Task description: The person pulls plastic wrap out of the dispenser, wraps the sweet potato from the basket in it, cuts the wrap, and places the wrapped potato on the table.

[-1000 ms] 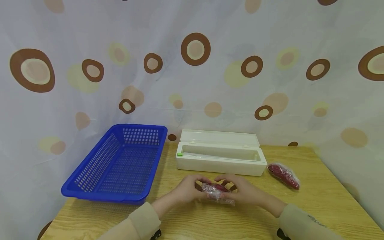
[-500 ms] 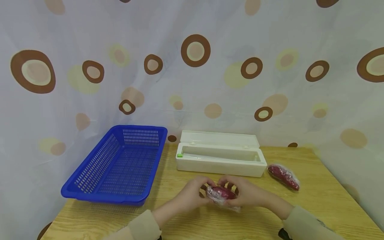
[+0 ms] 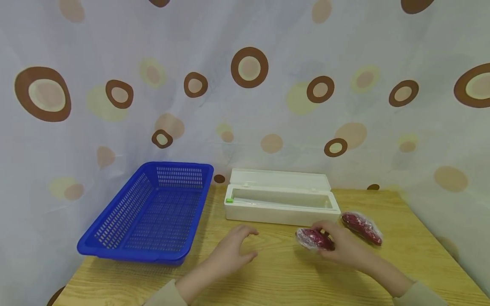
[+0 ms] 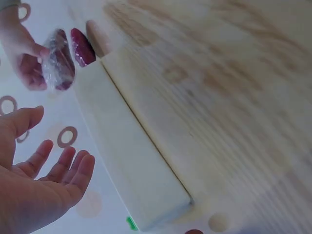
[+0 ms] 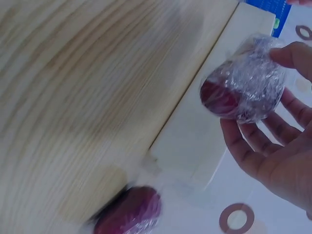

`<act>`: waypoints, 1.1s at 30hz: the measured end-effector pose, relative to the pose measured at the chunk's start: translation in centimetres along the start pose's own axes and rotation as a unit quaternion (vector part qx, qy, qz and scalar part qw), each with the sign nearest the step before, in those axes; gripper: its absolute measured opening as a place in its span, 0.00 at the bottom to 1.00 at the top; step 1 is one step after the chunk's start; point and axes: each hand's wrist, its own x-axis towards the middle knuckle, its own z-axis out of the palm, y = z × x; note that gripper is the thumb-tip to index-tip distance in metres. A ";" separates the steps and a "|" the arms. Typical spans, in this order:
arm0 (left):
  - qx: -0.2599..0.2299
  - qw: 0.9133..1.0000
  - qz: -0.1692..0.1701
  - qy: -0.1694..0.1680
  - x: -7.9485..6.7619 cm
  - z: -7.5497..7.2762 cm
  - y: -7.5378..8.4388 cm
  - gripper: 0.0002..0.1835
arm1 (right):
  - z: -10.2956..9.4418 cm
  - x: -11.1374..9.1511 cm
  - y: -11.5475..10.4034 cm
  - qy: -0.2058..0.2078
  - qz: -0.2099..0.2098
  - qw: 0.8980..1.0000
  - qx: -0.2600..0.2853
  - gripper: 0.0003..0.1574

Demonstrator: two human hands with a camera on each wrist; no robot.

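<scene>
My right hand (image 3: 343,246) holds a dark red, sweet-potato-shaped vegetable (image 3: 314,239) wrapped in crinkled clear film, above the table in front of the white box. In the right wrist view, thumb and fingers grip the wrapped vegetable (image 5: 243,85) from opposite sides. To the left, my left hand (image 3: 231,250) is held with thumb and fingers apart and nothing between them. The left wrist view also shows this hand (image 4: 44,180) with loosely bent fingers. A second film-wrapped dark red vegetable (image 3: 361,228) lies on the table, right of the box.
A long white cling film box (image 3: 281,215) with a raised lid and a green slider (image 3: 229,200) stands at the back of the wooden table (image 3: 275,280). On the left is a blue plastic basket (image 3: 162,221). A patterned curtain (image 3: 268,110) hangs behind.
Both hands were on the wrapped vegetable. The left hand has let go and drawn away to the left, while the right hand has carried the vegetable right, towards the second one.
</scene>
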 end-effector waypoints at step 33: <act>0.014 0.999 -0.033 0.035 -1.8 -1.5 -3.2 0.23 | -0.9 -3.7 7.6 0.031 0.131 0.988 -0.075 0.31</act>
